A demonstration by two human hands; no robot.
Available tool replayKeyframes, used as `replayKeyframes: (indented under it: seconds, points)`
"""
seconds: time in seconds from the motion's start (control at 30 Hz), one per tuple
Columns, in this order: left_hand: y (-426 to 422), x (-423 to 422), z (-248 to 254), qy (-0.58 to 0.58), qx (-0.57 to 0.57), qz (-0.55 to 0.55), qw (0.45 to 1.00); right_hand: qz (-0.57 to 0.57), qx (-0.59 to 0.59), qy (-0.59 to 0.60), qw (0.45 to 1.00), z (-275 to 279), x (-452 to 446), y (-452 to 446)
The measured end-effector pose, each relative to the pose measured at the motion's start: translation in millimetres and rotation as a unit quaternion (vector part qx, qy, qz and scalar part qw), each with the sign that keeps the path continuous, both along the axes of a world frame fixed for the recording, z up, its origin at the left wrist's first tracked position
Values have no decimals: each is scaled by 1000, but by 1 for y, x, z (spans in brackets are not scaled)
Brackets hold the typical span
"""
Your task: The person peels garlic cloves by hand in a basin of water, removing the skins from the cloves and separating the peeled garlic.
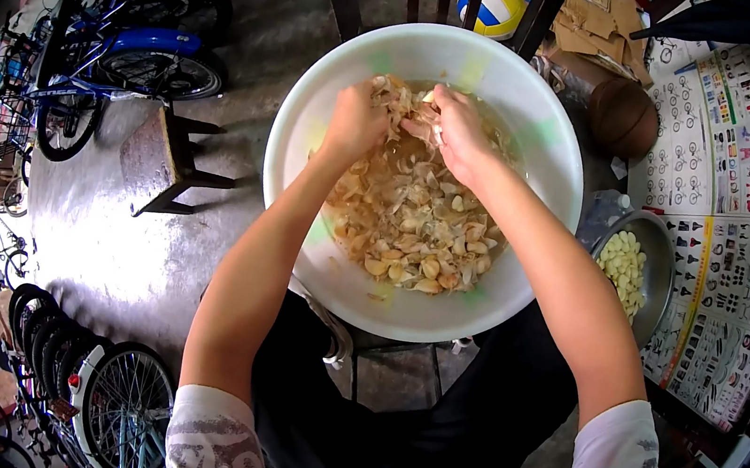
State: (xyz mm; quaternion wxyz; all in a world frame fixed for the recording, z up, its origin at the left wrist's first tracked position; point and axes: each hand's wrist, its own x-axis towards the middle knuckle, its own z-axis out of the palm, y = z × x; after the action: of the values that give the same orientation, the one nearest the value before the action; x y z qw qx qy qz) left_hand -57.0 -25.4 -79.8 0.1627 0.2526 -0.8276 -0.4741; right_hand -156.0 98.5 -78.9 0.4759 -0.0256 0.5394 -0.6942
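A wide white plastic basin (298, 134) stands in front of me between my knees. In it, unpeeled garlic cloves (428, 260) and loose papery skins lie in brownish water. My left hand (358, 123) is at the far left inside of the basin, its fingers closed on a clump of wet garlic skins (397, 100). Close beside it, my right hand (460, 134) has its thumb and fingers bent together on garlic at the clump's right side. The fingertips of both hands are partly hidden by the skins.
A metal bowl (662, 272) of peeled garlic cloves (622, 271) stands at the right, beside a table covered with printed sheets (718, 222). Dark wooden bars (541, 14), a volleyball (495, 8) and a basketball (622, 118) lie beyond. A wooden stool (162, 159) and bicycles (148, 53) are at the left.
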Motion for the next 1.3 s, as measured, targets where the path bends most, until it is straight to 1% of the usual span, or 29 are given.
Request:
replayKeyframes:
  seconds: [0.07, 0.13, 0.17, 0.2, 0.23, 0.27, 0.3, 0.33, 0.37, 0.4, 0.43, 0.5, 0.57, 0.63, 0.7, 0.73, 0.77, 0.8, 0.83, 0.87, 0.9, 0.93, 1.0, 1.07, 1.1, 1.13, 1.2, 1.27, 1.3]
  points:
    - [1, -1, -1, -46, -11, 27, 999, -18, 2, 28, 999, 1, -1, -1]
    - [-7, -2, -26, 35, -171, 14, 984, -38, 5, 56, 998, -1, -9, 0]
    - [-11, -3, -33, 36, -171, 14, 985, 59, 143, 265, 952, -2, -18, 2]
    - [-11, -2, -32, 22, -152, 18, 988, 151, 271, 454, 835, 1, -22, 3]
    - [-11, -2, -32, 9, -133, 21, 991, 152, 271, 454, 835, 3, -21, 6]
    - [-11, -2, -31, 9, -132, 22, 991, 180, 302, 510, 785, 6, -21, 10]
    - [-10, -2, -18, -60, -102, 19, 993, 206, 331, 562, 730, 13, -19, 13]
    - [-7, -2, -11, -127, -70, 15, 989, 206, 332, 562, 729, 20, -18, 15]
    - [-3, -1, -14, -126, -69, 15, 990, 196, 342, 606, 690, 26, -17, 17]
    - [2, 1, -16, -71, -160, -17, 984, 186, 349, 648, 650, 31, -15, 18]
    - [6, 3, -18, -15, -251, -48, 967, 187, 349, 648, 651, 34, -14, 20]
    - [7, 6, -10, -62, -283, -64, 955, 159, 279, 743, 587, 38, -15, 25]
    - [8, 8, 5, -107, -315, -80, 940, 193, 273, 729, 598, 39, -17, 31]
    - [10, 10, 22, -158, -413, -77, 894, 226, 267, 714, 607, 38, -21, 35]
    - [22, 16, 46, -164, -452, -55, 875, 270, 303, 643, 650, 33, -28, 36]
    - [29, 19, 55, -170, -490, -37, 854, 269, 302, 643, 650, 30, -31, 36]
    - [32, 22, 61, -170, -492, -37, 853, 258, 319, 470, 782, 25, -35, 35]
    - [35, 24, 66, -159, -462, -64, 870, 234, 320, 274, 876, 16, -42, 33]
    - [37, 26, 68, -149, -430, -92, 886, 252, 311, 322, 858, -15, -58, 34]
    - [37, 25, 58, -150, -432, -95, 884, 250, 308, 320, 860, -22, -59, 43]
    - [34, 22, 37, -193, -365, -131, 901, 261, 326, 501, 758, -25, -61, 47]
    - [28, 21, 20, -235, -294, -164, 912, 260, 330, 660, 622, -27, -62, 47]
    - [22, 21, 1, -219, -302, -175, 911, 279, 342, 634, 636, -16, -61, 45]
    - [22, 16, -12, -190, -309, -188, 913, 261, 316, 674, 614, -3, -59, 46]
    - [24, 14, -15, -198, -322, -184, 908, 241, 285, 724, 581, 0, -58, 46]
    - [26, 12, -18, -207, -334, -179, 902, 241, 289, 723, 579, -2, -58, 46]
    - [29, 10, -21, -209, -335, -195, 898, 119, 165, 839, 504, -7, -52, 43]
    - [31, 9, -23, -212, -339, -209, 892, 75, 157, 871, 459, -6, -46, 40]
    - [35, 10, -21, -227, -341, -218, 886, 159, 166, 739, 633, -10, -48, 36]
